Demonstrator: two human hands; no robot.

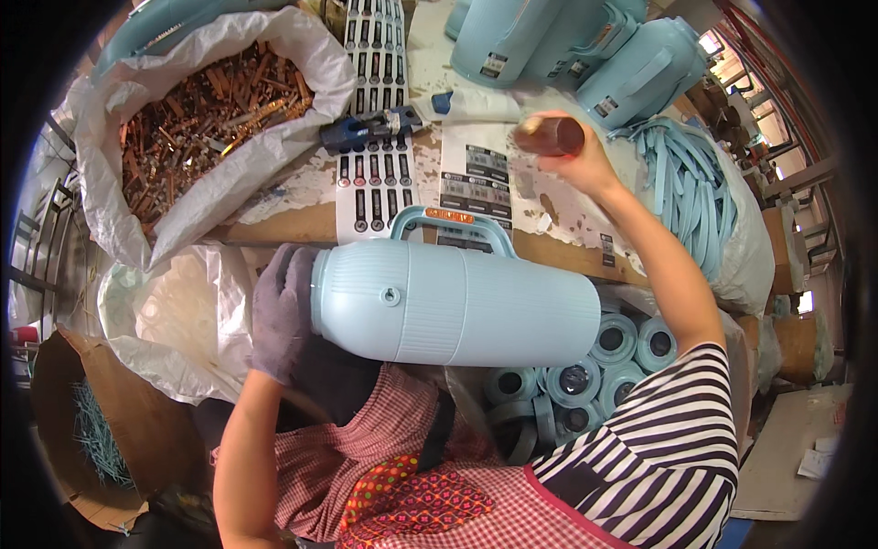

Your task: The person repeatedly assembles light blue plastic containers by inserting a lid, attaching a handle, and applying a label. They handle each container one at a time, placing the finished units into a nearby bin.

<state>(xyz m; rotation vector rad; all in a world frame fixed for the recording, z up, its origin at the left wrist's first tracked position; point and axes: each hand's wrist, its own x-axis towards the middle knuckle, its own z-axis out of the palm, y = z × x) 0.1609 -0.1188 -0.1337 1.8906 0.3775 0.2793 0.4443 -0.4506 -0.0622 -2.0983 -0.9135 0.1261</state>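
A large light-blue vacuum flask (457,302) lies on its side over my lap, its carrying handle (453,220) turned to the table. My left hand (282,306), in a grey glove, is closed around the flask's left end. A small round fitting (390,295) shows on the flask's side. Over the table, my bare right hand (590,160) grips a brown cylindrical object (551,137), blurred, whose exact kind I cannot make out. Beneath it lie sheets of printed labels (476,178), and a dark blue tool (370,130) rests to the left.
An open white sack (315,69) of brown and copper-coloured pieces stands far left. Light-blue flasks (503,46) stand at the back. Pale-blue strips (690,192) fill a sack at right. Round blue parts (574,380) sit below the flask; a cardboard box (137,412) is lower left.
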